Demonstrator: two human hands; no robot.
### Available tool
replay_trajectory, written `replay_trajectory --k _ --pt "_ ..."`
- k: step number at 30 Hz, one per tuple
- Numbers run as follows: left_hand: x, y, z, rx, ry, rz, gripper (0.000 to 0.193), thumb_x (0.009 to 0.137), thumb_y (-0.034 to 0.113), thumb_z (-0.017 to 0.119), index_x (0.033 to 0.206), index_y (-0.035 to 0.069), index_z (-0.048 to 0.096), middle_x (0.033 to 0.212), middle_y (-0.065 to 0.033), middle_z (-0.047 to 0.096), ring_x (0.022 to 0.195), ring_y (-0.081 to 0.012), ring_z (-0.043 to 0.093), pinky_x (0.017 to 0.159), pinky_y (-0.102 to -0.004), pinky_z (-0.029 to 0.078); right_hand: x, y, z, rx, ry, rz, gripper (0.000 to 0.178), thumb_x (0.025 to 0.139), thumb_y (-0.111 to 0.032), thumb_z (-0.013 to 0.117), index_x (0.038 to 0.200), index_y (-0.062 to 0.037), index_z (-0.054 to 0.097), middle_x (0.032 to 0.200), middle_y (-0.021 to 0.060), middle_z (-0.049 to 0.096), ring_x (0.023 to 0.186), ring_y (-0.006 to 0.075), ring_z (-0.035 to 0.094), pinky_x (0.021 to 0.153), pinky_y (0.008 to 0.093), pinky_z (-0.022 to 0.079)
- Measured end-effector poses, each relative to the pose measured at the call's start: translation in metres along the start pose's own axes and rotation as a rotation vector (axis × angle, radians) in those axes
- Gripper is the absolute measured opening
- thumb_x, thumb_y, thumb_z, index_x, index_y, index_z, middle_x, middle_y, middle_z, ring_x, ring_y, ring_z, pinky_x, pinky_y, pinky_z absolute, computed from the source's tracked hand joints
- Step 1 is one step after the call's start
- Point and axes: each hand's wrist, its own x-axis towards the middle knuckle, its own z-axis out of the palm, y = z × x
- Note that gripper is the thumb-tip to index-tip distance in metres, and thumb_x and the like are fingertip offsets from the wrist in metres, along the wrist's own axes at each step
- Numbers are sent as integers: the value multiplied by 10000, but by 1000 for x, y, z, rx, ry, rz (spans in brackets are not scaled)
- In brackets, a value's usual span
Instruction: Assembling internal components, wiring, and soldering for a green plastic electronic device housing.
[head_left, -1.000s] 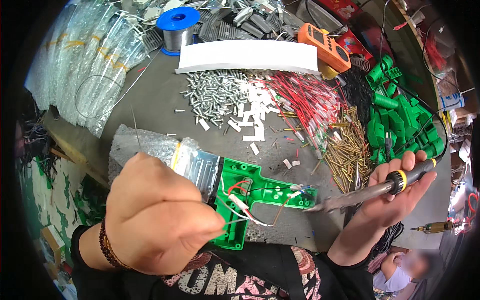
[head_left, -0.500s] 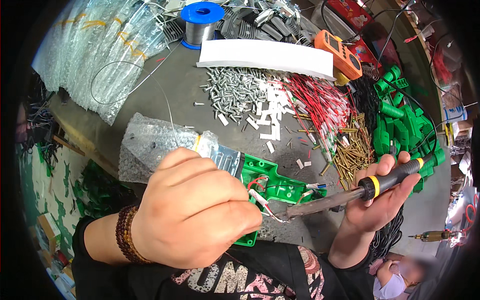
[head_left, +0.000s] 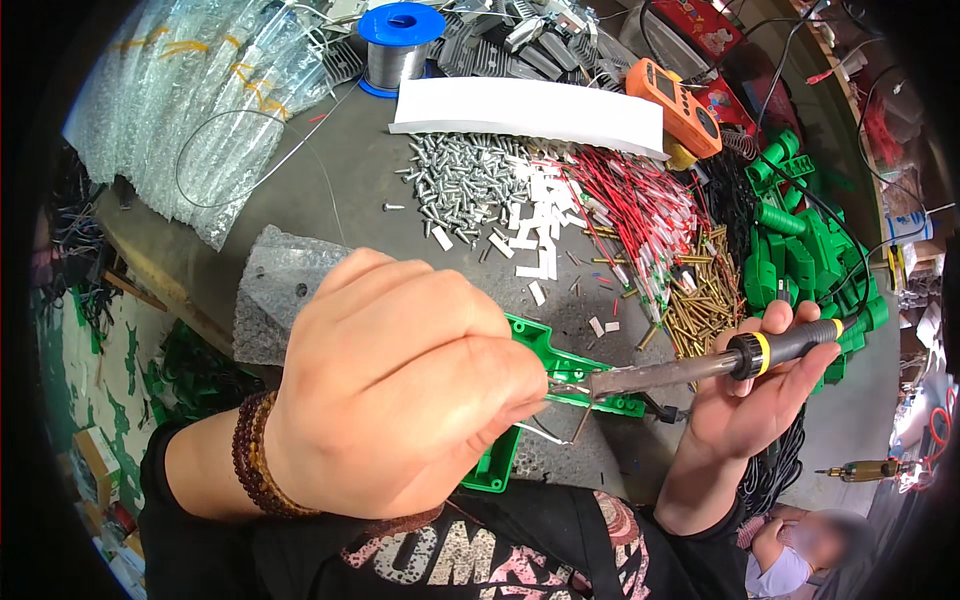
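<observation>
My left hand (head_left: 415, 385) is closed in a pinch, with thin solder wire (head_left: 335, 205) running down behind it from a blue-ended spool (head_left: 400, 45). My right hand (head_left: 750, 400) grips the black-and-yellow handle of a soldering iron (head_left: 785, 350). The iron's dark shaft points left, and its tip is close to my left fingertips, by thin wire ends (head_left: 570, 390). Beneath lies an open green plastic housing (head_left: 497, 462), partly covered by my left hand. A white lead (head_left: 540, 433) shows under the fingertips; what exactly they pinch is partly hidden.
Bubble-wrapped pieces (head_left: 285, 285) lie left of my hand. Beyond are piles of silver screws (head_left: 460, 185), red wires (head_left: 635, 215) and brass-coloured screws (head_left: 700, 305), a white strip (head_left: 530, 110) and an orange meter (head_left: 672, 105). Green housings (head_left: 800, 250) are heaped at right. Another person (head_left: 795, 555) appears lower right.
My left hand has moved right and slightly up, covering more of the green housing and the metal part. The iron has tilted a little, its tip higher and further right.
</observation>
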Motion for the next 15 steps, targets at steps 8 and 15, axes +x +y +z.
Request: replay_trajectory --k 8,15 --pt "3 1 1 -8 17 -25 133 815 162 781 829 76 680 787 -35 599 679 -210 548 630 -335 384 4 0 -8 -3 -180 -27 413 1072 -450 436 1253 -90 527 1055 93 611 561 100 511 435 197 409" --pt "5 1 6 9 61 -43 108 802 117 778 837 79 683 790 -37 596 690 -213 560 628 -336 388 3 -2 -5 -30 -8 -23 430 1050 -524 435 1269 -158 493 1007 96 610 504 115 496 404 217 407"
